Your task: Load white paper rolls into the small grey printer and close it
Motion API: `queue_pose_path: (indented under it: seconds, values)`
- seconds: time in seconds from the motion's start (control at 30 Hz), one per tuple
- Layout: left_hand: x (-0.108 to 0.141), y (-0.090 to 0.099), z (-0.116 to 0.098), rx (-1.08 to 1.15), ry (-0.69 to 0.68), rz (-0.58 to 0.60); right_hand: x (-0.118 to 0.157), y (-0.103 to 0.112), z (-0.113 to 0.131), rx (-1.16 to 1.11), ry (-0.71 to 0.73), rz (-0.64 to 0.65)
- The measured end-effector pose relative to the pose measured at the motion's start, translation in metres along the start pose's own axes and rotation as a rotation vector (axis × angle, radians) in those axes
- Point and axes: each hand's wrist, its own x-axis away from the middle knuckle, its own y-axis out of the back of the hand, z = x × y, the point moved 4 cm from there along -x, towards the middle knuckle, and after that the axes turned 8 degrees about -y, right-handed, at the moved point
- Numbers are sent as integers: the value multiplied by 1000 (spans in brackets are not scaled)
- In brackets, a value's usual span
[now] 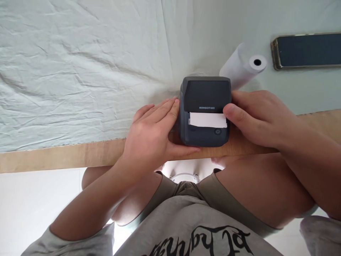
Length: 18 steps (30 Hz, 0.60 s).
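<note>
A dark label printer [207,93] stands at the table's near edge, between my two hands. A white paper strip [207,120] with an uneven edge sticks out of its front slot, above a round power button [217,131]. My left hand [150,137] holds the printer's left side, its fingers along that side and its thumb across the lower front. On the other side my right hand [257,115] grips the printer, thumb by the strip's right end. The tips of its other fingers are hidden behind the printer.
Behind the printer lies a white paper roll [249,69] with a loose end curling up. A phone [310,51] rests at the far right. Wrinkled pale cloth [80,71] covers the table up to a bare wooden edge [64,154]. My legs are below.
</note>
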Motion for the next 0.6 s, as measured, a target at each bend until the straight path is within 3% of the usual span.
queue_pose_path:
  seconds: [0.47,0.6]
  values:
    - [-4,-2,-1,12,-17,6,2,-5,2,84,-111,17]
    - [-8,-4,-3,25,33,30,1,-3,-2,57,-110,24]
